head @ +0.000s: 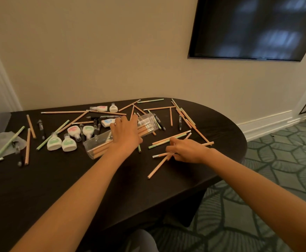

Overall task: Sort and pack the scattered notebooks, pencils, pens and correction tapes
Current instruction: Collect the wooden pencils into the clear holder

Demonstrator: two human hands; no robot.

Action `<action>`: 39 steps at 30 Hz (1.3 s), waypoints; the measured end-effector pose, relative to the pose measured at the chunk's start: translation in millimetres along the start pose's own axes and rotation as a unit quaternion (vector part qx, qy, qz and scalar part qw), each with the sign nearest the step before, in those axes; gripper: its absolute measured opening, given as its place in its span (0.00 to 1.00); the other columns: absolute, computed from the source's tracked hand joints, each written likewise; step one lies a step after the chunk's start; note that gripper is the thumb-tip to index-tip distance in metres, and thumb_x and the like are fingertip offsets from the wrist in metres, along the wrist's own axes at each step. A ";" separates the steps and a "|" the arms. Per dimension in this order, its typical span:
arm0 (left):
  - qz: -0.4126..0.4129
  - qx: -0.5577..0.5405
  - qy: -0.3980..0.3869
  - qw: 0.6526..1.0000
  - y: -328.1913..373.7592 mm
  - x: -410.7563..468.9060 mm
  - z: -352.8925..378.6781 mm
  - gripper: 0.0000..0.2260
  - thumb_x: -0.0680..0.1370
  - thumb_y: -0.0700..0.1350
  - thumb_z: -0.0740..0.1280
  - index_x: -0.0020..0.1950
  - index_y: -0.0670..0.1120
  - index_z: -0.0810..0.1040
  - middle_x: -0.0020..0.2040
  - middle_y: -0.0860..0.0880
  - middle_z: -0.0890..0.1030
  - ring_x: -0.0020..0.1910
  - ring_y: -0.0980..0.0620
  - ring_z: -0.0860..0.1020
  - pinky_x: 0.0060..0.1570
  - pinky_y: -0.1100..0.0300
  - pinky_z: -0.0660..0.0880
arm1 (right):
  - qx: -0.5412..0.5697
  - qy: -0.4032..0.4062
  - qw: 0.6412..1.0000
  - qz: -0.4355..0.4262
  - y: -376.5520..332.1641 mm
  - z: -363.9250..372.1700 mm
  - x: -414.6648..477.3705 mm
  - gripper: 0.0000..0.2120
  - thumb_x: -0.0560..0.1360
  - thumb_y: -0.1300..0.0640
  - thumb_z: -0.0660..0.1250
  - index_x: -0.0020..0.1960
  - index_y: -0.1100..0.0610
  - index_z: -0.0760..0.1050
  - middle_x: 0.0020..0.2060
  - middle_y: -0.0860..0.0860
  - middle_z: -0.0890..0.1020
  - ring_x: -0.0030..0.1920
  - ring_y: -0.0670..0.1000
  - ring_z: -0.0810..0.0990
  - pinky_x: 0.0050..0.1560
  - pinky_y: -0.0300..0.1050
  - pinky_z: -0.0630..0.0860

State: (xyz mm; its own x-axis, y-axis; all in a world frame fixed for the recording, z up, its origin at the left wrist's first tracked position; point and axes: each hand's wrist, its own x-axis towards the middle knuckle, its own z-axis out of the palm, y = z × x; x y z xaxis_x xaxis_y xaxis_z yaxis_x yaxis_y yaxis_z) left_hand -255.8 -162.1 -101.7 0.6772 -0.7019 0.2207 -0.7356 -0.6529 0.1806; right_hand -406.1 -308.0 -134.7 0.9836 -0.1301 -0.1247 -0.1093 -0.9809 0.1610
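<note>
Plastic jar (94, 149), clear, is lying on its side on the dark bench (57, 188). Packed pencils (145, 126) are lying inside it, their capped ends pointing toward its ribbed far end. Left hand (125, 132) is resting flat on top of the jar, with fingers straight and slightly spread, pressing on its wall. Right hand (184, 151) is reaching just right of the jar, its curled fingertips pinching the pinched pencils (159, 163), peach ones whose free ends are fanning out over the bench. Loose pencils (170, 138), peach and pale green, are lying scattered right of, beyond and left of the jar. Correction tapes (54, 142) are sitting in a cluster left of the jar, with more beyond it. Their labels are showing pink, green and blue patches, but the print is coming out too small to read. Black pens (41, 127) are lying left of the jar and beside its far end. Wall screen (254, 28) is hanging dark beyond the jar, showing blurred reflections only.
</note>
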 end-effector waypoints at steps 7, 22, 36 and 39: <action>-0.016 0.006 0.010 1.000 -17.3 -0.1 -3.6 0.32 0.70 0.49 0.72 0.70 0.49 0.61 0.66 0.42 0.68 0.66 0.40 0.64 0.63 0.46 0.63 | -0.066 -0.033 0.997 -0.020 -11.2 -6.0 23.1 0.14 0.78 0.58 0.60 0.63 0.57 0.67 0.62 0.56 0.66 0.47 0.53 0.77 0.42 0.41 0.68; -0.075 0.020 0.034 0.996 -63.6 4.2 -27.8 0.34 0.70 0.51 0.72 0.71 0.49 0.60 0.67 0.40 0.67 0.67 0.40 0.64 0.63 0.46 0.63 | -0.206 0.219 0.951 -0.073 -37.2 -15.3 43.4 0.13 0.70 0.56 0.71 0.53 0.55 0.76 0.49 0.53 0.78 0.46 0.50 0.77 0.44 0.43 0.75; -0.154 -0.002 0.089 0.984 -117.6 -0.9 -54.0 0.27 0.73 0.46 0.70 0.68 0.47 0.62 0.65 0.39 0.67 0.65 0.38 0.64 0.63 0.46 0.62 | 0.111 0.294 0.943 0.106 -69.6 -48.6 108.8 0.15 0.76 0.67 0.60 0.61 0.58 0.67 0.51 0.55 0.77 0.50 0.55 0.77 0.45 0.47 0.72; -0.157 0.000 0.084 0.984 -123.9 -0.1 -52.7 0.26 0.73 0.45 0.70 0.67 0.47 0.63 0.65 0.39 0.67 0.65 0.39 0.64 0.63 0.45 0.62 | 0.275 0.371 0.872 0.163 -77.4 -63.7 121.8 0.05 0.79 0.63 0.56 0.54 0.57 0.67 0.38 0.51 0.74 0.36 0.52 0.75 0.35 0.47 0.68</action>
State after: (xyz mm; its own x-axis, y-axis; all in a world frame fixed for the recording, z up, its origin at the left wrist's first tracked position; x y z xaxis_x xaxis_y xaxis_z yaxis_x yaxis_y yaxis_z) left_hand -165.7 -66.1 -73.6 0.8587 -0.4085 0.3093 -0.4906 -0.8298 0.2660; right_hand -268.8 -238.7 -100.0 0.6872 -0.4853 0.5406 -0.2522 -0.8572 -0.4489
